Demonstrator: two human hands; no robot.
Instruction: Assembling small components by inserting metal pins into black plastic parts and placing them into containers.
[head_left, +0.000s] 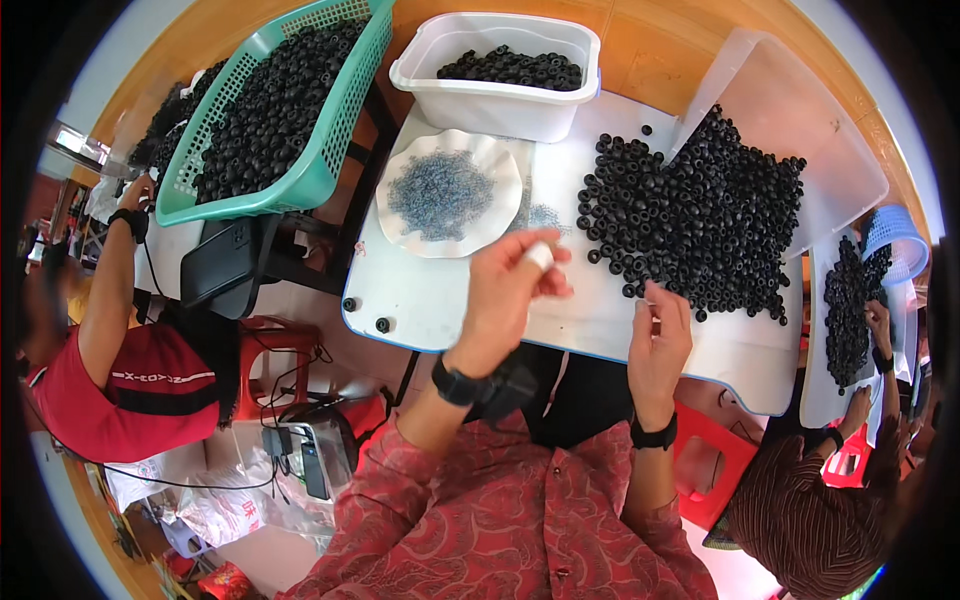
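My left hand (505,295) is in front of the scalloped white plate (503,222), its fingers curled toward the thumb, which has a white wrap (540,257). Whether anything small sits between those fingers, I cannot make out. At the near edge of a big heap of small black round pieces with holes (690,220), my right hand (660,350) has thumb and fingertips drawn together; what they hold, if anything, is too small to tell. On the plate lies a mound of tiny clear blue-grey pieces (440,195), and a few more (543,216) lie beside it.
A white tub (500,105) of black pieces stands at the back, with a tilted clear bin (800,110) behind the heap. A green basket (335,130) is at left. Two loose pieces (382,325) lie near the white table's (450,300) front-left edge. People sit on both sides.
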